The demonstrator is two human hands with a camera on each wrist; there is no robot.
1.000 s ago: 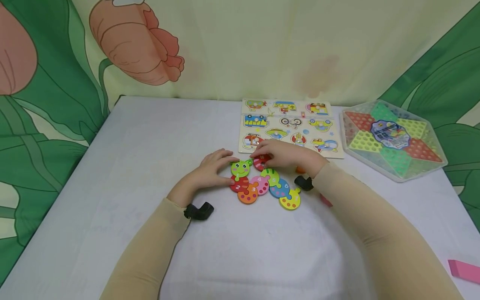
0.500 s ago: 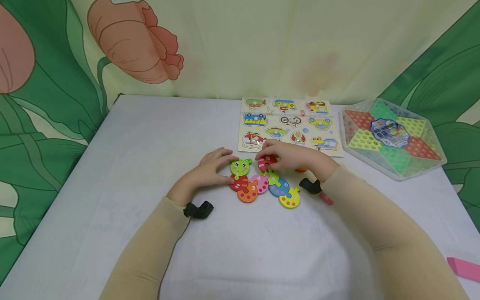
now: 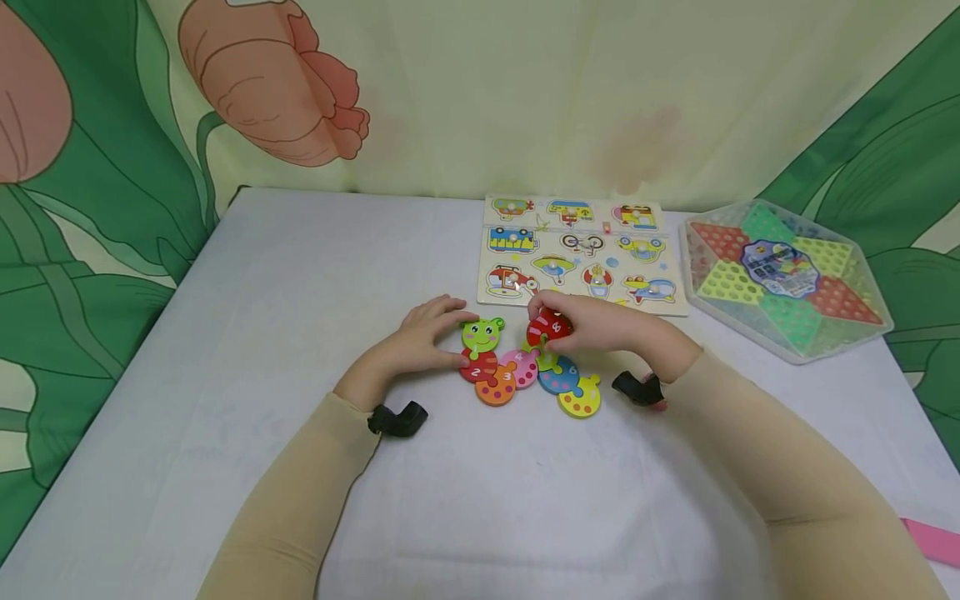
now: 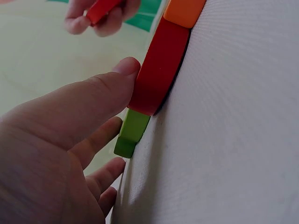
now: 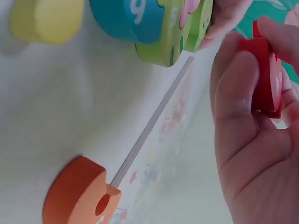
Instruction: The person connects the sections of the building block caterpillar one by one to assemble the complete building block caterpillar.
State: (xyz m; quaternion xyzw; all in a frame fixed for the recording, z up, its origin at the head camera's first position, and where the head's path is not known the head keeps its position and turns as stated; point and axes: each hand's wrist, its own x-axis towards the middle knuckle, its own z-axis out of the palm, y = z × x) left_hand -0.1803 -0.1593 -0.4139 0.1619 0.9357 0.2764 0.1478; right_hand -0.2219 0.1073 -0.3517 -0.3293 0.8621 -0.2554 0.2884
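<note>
- Pink block (image 3: 932, 542): near right, well apart from the rest, partly out of view.
- Yellow piece (image 3: 580, 404): end of the row on the table (image 3: 450, 500); can't tell if it's locked to blue 6 (image 3: 557, 377).
- Rest of row: orange 3 (image 3: 493, 392), red 2 (image 3: 478, 372), pink 4 (image 3: 522, 367), green 5 (image 3: 550, 362). Numbers up, so order reads; tabs in sockets look to hold the curve.
- Left hand (image 3: 418, 340): spread, thumb against red 2, index finger by green face piece (image 3: 481, 335). Probably bracing that end against sliding.
- Right hand (image 3: 600, 325): pinching red 8 (image 3: 550, 322) by its edges, clear of the table; grip leaves the number visible.
- Loose orange piece (image 5: 70, 193): near the board, hidden in head view.
- Puzzle board (image 3: 495, 259), hexagonal box (image 3: 738, 317): at back, likely parked for elbow room.
- Curtain (image 3: 465, 92): behind everything.
</note>
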